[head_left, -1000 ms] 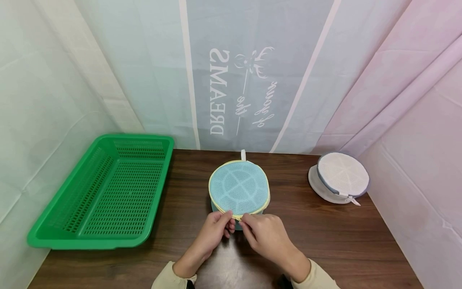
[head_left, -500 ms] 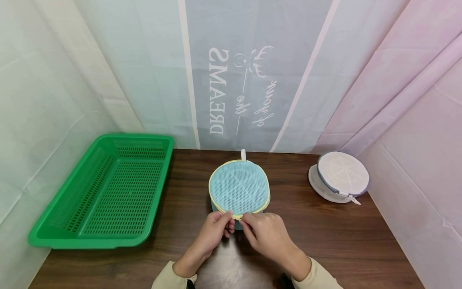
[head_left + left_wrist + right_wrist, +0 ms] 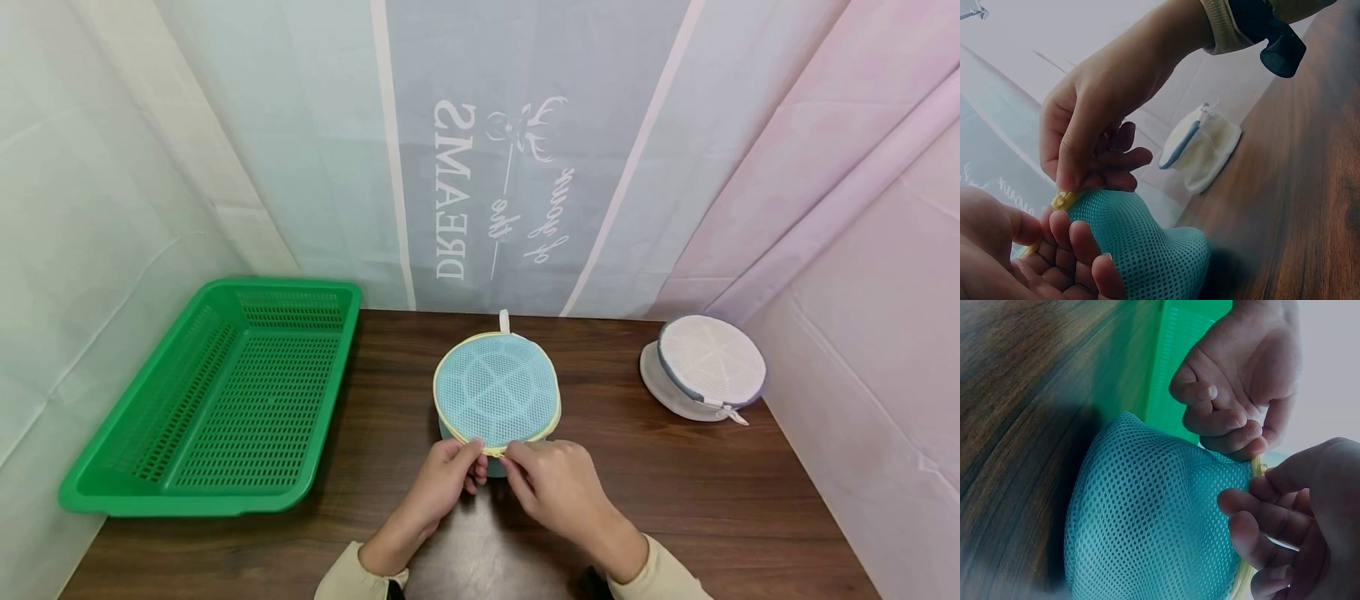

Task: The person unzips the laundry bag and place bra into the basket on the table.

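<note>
A round blue mesh laundry bag (image 3: 497, 387) with yellow zipper trim stands upright on the table in front of me. My left hand (image 3: 444, 482) pinches the yellow edge at the bag's near side between thumb and forefinger. Just right of it, my right hand (image 3: 557, 487) pinches the zipper end, with the thumb and forefinger together. In the left wrist view the yellow zipper (image 3: 1067, 199) shows right at the right hand's fingertips. The right wrist view shows the bag's mesh side (image 3: 1147, 506) bulging below both hands. The zipper pull itself is mostly hidden by the fingers.
A green plastic basket (image 3: 318, 467) with slotted walls stands on the left of the dark wooden table (image 3: 720, 517). At the back right sits a white mesh laundry bag (image 3: 712, 358) with grey-blue trim. Fabric curtains (image 3: 322, 167) enclose the table at the back and sides.
Almost nothing differs. Both hands keep their pinch at the bag's near edge, and the right hand has shifted very slightly right.
</note>
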Demonstrator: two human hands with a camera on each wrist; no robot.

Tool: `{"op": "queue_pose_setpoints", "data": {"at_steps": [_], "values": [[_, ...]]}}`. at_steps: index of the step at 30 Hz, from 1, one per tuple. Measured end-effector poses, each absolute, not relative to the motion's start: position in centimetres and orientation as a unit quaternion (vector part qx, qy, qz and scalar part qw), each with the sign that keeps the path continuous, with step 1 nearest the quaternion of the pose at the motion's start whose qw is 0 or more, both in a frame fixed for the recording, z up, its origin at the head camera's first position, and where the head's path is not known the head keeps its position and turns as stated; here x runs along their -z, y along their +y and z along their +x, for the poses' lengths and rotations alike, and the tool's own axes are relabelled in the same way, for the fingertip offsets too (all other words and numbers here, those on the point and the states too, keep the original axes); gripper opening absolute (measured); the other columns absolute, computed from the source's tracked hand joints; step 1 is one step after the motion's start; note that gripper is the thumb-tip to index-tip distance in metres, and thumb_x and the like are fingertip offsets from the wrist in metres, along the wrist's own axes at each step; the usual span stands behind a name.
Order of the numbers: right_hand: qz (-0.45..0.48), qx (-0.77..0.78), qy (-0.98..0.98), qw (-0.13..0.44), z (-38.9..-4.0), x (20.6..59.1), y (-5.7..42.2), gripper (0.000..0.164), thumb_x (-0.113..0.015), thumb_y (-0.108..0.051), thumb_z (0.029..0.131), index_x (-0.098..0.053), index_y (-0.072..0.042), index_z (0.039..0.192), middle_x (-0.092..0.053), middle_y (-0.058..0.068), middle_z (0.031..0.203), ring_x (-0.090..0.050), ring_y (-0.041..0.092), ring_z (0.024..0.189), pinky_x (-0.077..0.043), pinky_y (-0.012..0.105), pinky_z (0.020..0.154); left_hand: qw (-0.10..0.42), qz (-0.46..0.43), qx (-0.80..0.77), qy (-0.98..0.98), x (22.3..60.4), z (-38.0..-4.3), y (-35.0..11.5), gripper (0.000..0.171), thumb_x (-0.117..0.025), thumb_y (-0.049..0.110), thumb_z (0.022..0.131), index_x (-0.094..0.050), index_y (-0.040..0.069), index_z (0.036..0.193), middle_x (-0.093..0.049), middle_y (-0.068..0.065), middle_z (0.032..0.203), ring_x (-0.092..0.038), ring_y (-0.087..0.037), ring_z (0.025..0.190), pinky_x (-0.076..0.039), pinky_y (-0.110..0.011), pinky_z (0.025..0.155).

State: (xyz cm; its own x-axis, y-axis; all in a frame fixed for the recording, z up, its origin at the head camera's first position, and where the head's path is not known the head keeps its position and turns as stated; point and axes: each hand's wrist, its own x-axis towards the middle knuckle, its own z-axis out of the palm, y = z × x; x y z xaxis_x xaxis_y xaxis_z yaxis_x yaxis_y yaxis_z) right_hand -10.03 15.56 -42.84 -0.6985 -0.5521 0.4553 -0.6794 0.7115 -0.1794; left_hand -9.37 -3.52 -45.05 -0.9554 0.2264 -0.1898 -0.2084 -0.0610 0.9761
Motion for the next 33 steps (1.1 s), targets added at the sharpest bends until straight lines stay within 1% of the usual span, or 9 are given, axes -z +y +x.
{"op": "queue_pose_setpoints", "data": {"at_steps": [9, 16, 27, 33], "values": [[0.329, -0.167, -0.908, 0.197, -10.1, 43.0, 16.0, 0.032, -0.072, -0.019, 0.089, -0.050, -0.026, 0.067, -0.029, -0.019, 0.057, -0.023, -0.004, 0.049, -0.020, 0.016, 0.045, 0.148, 0.008, -0.727, 0.670, 45.1, -9.4, -3.9, 0.036, -0.049, 0.017, 0.107, -0.061, -0.010, 0.086, -0.057, 0.002, 0.071, -0.057, -0.015, 0.070, -0.048, -0.023, 0.061], [0.325, -0.167, -0.909, 0.202, -10.2, 43.1, 16.4, 0.034, -0.072, -0.019, 0.088, -0.048, -0.026, 0.066, -0.028, -0.019, 0.057, -0.023, -0.004, 0.049, -0.019, 0.016, 0.045, 0.146, 0.008, -0.727, 0.671, 45.0, -9.4, -3.9, 0.035, -0.049, 0.017, 0.107, -0.061, -0.008, 0.085, -0.057, 0.002, 0.071, -0.058, -0.015, 0.069, -0.048, -0.022, 0.060], [0.317, -0.168, -0.910, 0.208, -10.3, 43.2, 17.1, 0.028, -0.071, -0.017, 0.087, -0.053, -0.027, 0.068, -0.029, -0.019, 0.057, -0.024, -0.006, 0.049, -0.021, 0.015, 0.046, 0.145, 0.003, -0.728, 0.670, 45.2, -9.5, -3.8, 0.032, -0.049, 0.014, 0.106, -0.061, -0.003, 0.081, -0.056, 0.002, 0.070, -0.056, -0.015, 0.069, -0.047, -0.021, 0.059], [0.307, -0.170, -0.911, 0.218, -10.3, 43.1, 17.6, 0.029, -0.071, -0.016, 0.084, -0.050, -0.027, 0.067, -0.029, -0.020, 0.057, -0.026, -0.005, 0.050, -0.023, 0.016, 0.046, 0.141, 0.006, -0.727, 0.672, 45.1, -9.3, -3.8, 0.034, -0.050, 0.015, 0.106, -0.061, -0.006, 0.082, -0.056, 0.001, 0.070, -0.056, -0.014, 0.068, -0.048, -0.022, 0.059]]}}
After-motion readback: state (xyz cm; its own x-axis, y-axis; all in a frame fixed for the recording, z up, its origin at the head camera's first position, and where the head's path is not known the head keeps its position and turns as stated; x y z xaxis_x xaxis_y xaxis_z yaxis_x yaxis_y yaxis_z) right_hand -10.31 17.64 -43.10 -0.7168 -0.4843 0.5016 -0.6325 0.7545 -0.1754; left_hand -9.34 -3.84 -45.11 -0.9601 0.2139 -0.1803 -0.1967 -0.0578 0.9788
